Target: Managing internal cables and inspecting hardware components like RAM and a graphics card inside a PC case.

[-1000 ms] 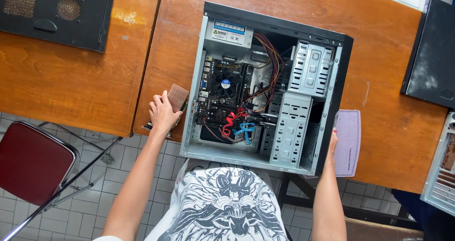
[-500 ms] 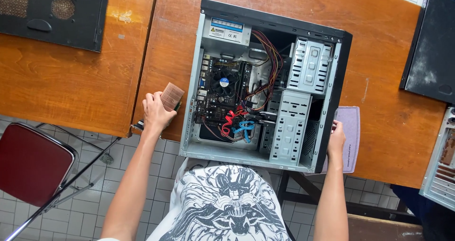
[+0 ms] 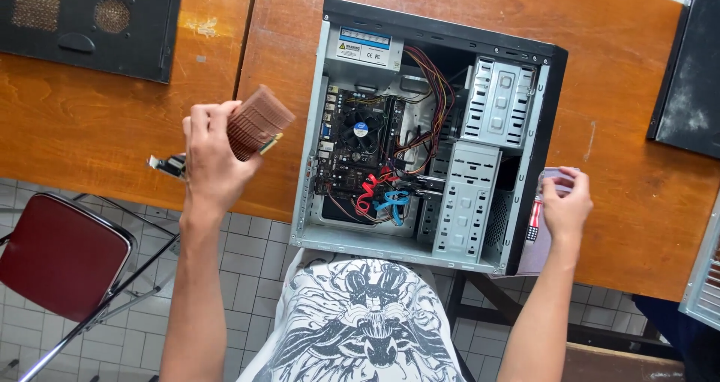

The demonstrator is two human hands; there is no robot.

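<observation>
Over the desk's (image 3: pixel 112 119) front edge, left of the open case (image 3: pixel 427 134), the left hand (image 3: pixel 210 160) clamps a finned card (image 3: pixel 255 123), already out. Right hand (image 3: pixel 564 206) pinches a pouch (image 3: pixel 541 236); case side still off.

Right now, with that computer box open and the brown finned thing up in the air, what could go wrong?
1. The left hand holds the brown finned card lifted beyond the table's edge, over the tiled floor; a slip could drop it.
2. The open computer case overhangs that edge toward the person, so a bump might tip it.
3. The right hand is lifting something flat beside the case; it could knock against the case.
</observation>
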